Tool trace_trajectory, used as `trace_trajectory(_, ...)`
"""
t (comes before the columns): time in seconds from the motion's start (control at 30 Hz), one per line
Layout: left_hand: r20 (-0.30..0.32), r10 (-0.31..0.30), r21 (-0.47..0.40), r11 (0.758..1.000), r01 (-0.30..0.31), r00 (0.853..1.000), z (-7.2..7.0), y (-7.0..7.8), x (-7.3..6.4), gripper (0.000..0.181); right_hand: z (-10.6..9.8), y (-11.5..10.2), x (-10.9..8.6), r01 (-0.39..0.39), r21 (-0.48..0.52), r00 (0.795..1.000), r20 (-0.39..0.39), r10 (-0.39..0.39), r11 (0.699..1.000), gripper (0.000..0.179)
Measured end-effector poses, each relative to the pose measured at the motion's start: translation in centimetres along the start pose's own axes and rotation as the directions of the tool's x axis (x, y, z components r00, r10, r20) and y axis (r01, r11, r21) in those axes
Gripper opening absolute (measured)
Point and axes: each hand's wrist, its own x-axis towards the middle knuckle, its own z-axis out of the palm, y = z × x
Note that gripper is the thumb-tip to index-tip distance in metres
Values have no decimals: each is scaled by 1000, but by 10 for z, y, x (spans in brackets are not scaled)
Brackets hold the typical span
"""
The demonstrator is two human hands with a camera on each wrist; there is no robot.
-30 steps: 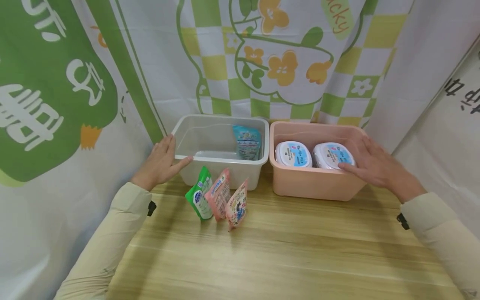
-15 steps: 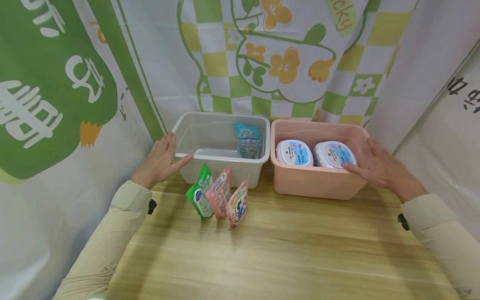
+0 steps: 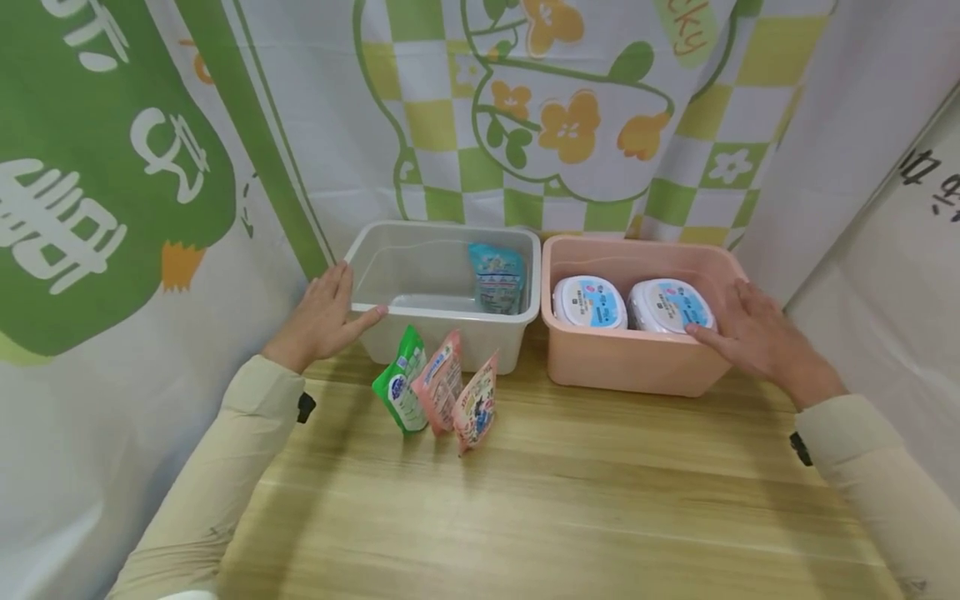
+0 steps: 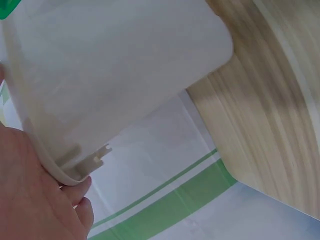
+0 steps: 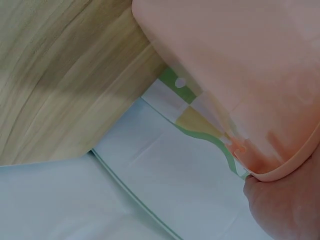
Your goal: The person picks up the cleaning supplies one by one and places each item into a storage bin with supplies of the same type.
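Note:
My left hand (image 3: 318, 317) rests on the left front corner of a light grey plastic bin (image 3: 442, 342), thumb stretched along the front rim. In the left wrist view, that hand lies against the bin's rim, with fingertips at the corner. My right hand (image 3: 765, 342) rests on the right end of a pink bin (image 3: 622, 362), thumb over its front rim. The right wrist view shows part of this hand at the pink rim. Inside the grey bin stands a blue pouch (image 3: 498, 279). Two white-lidded tubs (image 3: 589, 302) with blue labels sit side by side in the pink bin.
Before the grey bin, a green packet (image 3: 405, 387), a pink packet (image 3: 440, 385) and a patterned pink packet (image 3: 476, 407) stand in a row on the wooden table (image 3: 570, 508). A patterned cloth (image 3: 480, 158) hangs close behind both bins. More cloth flanks the table.
The head view has shifted slightly, so bins and packets appear a little higher. Both hands stay at the bins, and the bins' contents look unchanged.

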Motion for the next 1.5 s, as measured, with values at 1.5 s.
trace_trajectory(1.5,-96,35,-266,962,-59,995,-44,61,-71,63,5,3,1,-1,22,1000,-31,2,1000,106)
